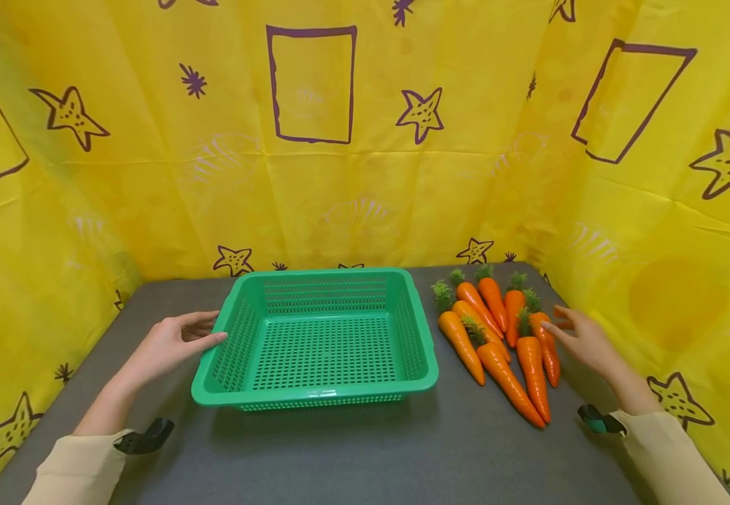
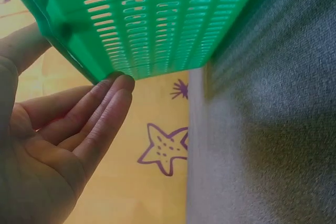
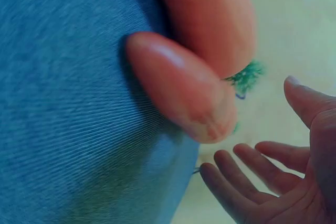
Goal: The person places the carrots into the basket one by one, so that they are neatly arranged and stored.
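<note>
Carrots (image 1: 497, 337) all lie beside the empty green basket (image 1: 314, 396); open left hand (image 1: 172, 344) touches its rim, open right hand (image 1: 582, 340) reaches them.

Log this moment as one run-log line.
left hand: open, fingertips touching green basket rim | right hand: open, beside carrots | basket: empty | table: grey
</note>
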Available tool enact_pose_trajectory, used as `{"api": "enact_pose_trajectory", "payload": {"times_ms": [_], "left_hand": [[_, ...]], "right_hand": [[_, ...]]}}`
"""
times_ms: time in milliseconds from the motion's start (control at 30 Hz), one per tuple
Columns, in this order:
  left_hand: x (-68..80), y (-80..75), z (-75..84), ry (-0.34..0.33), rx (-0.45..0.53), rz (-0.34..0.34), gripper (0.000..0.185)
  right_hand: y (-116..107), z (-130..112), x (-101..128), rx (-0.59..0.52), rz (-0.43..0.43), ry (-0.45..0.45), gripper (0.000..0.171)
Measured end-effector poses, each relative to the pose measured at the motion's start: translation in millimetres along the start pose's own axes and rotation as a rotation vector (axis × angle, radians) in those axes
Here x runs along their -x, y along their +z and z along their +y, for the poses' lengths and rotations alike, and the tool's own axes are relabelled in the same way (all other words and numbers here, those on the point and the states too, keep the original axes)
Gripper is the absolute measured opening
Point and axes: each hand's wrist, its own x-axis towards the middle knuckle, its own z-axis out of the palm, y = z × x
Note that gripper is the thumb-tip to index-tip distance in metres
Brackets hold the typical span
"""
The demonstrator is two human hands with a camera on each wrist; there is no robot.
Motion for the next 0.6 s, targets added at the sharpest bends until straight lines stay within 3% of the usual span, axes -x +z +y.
{"api": "enact_pose_trajectory", "payload": {"times_ms": [233, 600], "left_hand": [[-0.5, 1.7, -2.1, -0.012, 0.046, -0.004, 0.062], [-0.6, 2.1, -2.5, -0.061, 0.119, -0.007, 0.064]], "right_hand": [[7.4, 13.5, 1.1, 0.018, -0.003, 0.038, 0.068], [13.6, 17.9, 1.0, 0.032, -0.081, 0.118, 0.071]]}}
